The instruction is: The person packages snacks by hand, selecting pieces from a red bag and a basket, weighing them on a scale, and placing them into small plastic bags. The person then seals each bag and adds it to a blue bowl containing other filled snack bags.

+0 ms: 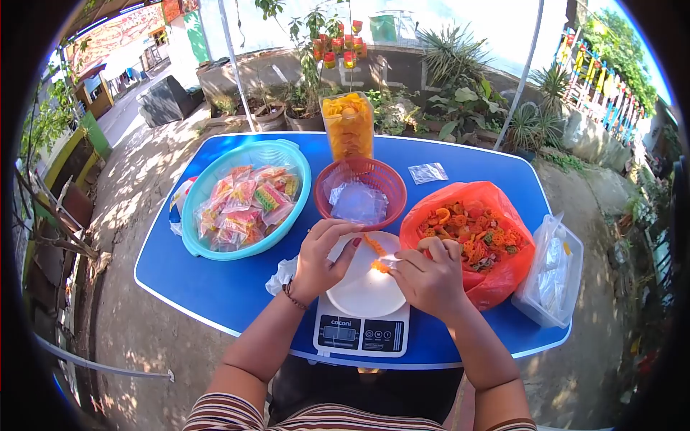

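Striped sleeves (223, 415) lead up two bare forearms to the hands, which meet over a white plate (363, 291) set on a kitchen scale (359, 332). The right hand (430, 279) is drawn narrow, thumb and fingertips pinched on a few orange snack pieces (379, 266) just above the plate. The left hand (323, 262) curls beside them with its fingertips gathered; whether it pinches anything, perhaps a clear film, cannot be told. The pieces look light, dry and brittle, likely to snap under pressure, so a soft fingertip pinch on the edges should suit them better than a squeeze. Just right of the pinch, almost against the right knuckles, a red plastic bag (496, 284) sags open over loose mixed snacks (474, 241); its soft wall crowds that side. Beyond the pinch stands a red basket (359, 172) of clear empty bags (357, 203), and farther still a tall clear container of orange snacks (348, 126). Off to the left beyond the left hand, a turquoise basin (208, 248) holds sealed packets (248, 205). Crumpled white plastic (279, 276) lies by the left wrist, a clear lidded box (553, 276) sits far right, and everything rests on a blue table (215, 284).
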The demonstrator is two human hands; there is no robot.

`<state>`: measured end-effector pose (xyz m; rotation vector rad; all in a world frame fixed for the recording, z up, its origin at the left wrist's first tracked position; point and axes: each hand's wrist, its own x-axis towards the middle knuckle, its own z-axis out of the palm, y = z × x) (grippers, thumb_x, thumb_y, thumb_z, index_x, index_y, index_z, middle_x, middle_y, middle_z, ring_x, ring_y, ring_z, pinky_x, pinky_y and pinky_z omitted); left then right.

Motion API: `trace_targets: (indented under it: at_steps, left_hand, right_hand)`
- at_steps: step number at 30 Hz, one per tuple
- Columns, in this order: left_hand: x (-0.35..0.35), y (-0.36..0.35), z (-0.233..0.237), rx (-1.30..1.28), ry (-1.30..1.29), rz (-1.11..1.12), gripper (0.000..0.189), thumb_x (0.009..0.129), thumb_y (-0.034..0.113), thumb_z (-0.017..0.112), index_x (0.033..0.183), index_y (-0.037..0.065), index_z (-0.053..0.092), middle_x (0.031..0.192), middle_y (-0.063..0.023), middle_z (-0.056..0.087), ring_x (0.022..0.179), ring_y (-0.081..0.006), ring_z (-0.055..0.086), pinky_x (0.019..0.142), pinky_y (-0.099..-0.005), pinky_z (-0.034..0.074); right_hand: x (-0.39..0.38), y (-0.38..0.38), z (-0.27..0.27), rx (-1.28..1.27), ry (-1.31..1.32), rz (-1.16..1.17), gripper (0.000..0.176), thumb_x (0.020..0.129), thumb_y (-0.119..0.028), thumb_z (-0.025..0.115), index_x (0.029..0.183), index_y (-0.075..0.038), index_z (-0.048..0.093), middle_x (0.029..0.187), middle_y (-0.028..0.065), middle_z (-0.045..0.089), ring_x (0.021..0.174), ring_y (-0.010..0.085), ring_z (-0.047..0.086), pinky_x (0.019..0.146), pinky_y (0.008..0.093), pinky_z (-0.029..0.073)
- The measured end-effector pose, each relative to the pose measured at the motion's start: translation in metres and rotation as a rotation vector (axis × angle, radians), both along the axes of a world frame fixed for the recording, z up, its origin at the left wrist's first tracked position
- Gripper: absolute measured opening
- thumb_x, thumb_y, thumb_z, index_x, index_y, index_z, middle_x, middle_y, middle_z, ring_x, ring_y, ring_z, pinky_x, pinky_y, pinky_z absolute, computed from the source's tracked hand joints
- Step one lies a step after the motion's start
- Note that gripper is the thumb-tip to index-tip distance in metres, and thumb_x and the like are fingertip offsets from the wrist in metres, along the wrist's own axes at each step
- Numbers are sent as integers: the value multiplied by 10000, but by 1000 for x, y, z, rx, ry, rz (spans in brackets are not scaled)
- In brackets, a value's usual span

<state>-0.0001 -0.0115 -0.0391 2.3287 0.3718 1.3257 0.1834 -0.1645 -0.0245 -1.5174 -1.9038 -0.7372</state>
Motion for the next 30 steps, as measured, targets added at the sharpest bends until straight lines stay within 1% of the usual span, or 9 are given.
trace_targets:
  at_steps: [2, 8, 11, 14, 17, 20, 21, 27, 30]
  left_hand:
    - [-3, 1, -5, -8, -3, -4, 293, 819, 2, 743, 1106, 53, 703, 1056, -102, 719, 980, -290, 682, 865, -390, 529]
    - [-6, 2, -6, -6, 29, -35, 276, 828, -9, 737, 1095, 52, 705, 1064, -103, 724, 986, -280, 682, 862, -370, 532]
    - [-6, 7, -6, 1, 5, -27, 266, 833, 3, 720, 1094, 48, 695, 1021, -108, 719, 923, -288, 681, 822, -385, 528]
    - [-6, 10, -9, -5, -23, -21, 269, 827, 9, 718, 1091, 48, 692, 994, -109, 717, 890, -293, 681, 802, -392, 526]
    - [-9, 7, -10, -32, 17, -20, 282, 832, -15, 714, 1107, 41, 697, 998, -90, 728, 925, -266, 679, 822, -370, 519]
    - [-9, 5, -6, -36, 51, -41, 306, 829, -27, 717, 1126, 44, 703, 981, -63, 734, 924, -238, 673, 817, -352, 503]
    - [-8, 5, -6, -33, 61, -49, 311, 827, -28, 719, 1129, 46, 704, 977, -59, 734, 921, -234, 672, 815, -351, 501]
    - [-6, -2, 0, 50, 125, -63, 358, 782, 7, 763, 1129, 77, 706, 924, -53, 732, 858, -251, 708, 792, -370, 547]
    - [-10, -8, 2, 6, 204, -98, 389, 801, 9, 758, 1176, 88, 695, 959, -48, 754, 926, -250, 710, 886, -391, 533]
  right_hand:
    - [-2, -1, -2, -135, 60, 27, 126, 786, -228, 742, 832, -114, 714, 1021, -30, 705, 951, 199, 582, 853, 387, 377]
    - [-10, 6, -3, -266, 54, -27, 386, 844, -291, 728, 1171, -86, 712, 1187, 29, 705, 1065, 258, 586, 974, 428, 351]
    - [-11, 5, -8, -368, 77, 30, 448, 851, -296, 732, 1240, -79, 688, 1248, 43, 691, 1107, 272, 582, 1003, 447, 332]
    - [-9, 2, -4, -334, 185, 146, 367, 845, -242, 695, 1173, -76, 712, 1193, 48, 713, 1065, 282, 597, 960, 431, 346]
    - [0, 1, -6, -220, 160, 109, 339, 832, -231, 726, 1139, -88, 720, 1150, 30, 705, 1072, 231, 592, 949, 419, 369]
    - [7, 0, -4, -135, 110, 69, 256, 818, -189, 724, 1055, -92, 730, 1084, 15, 708, 1007, 211, 609, 909, 397, 394]
    - [8, 1, -1, -124, 114, 78, 213, 814, -166, 727, 1013, -89, 729, 1055, 8, 707, 954, 209, 621, 889, 389, 414]
    - [6, 2, -11, -152, 92, 171, 191, 801, -158, 749, 974, -80, 725, 1022, 6, 702, 957, 187, 632, 873, 375, 439]
    - [2, 3, -13, -145, 82, 209, 180, 796, -156, 754, 953, -76, 720, 986, 0, 691, 961, 171, 635, 860, 363, 445]
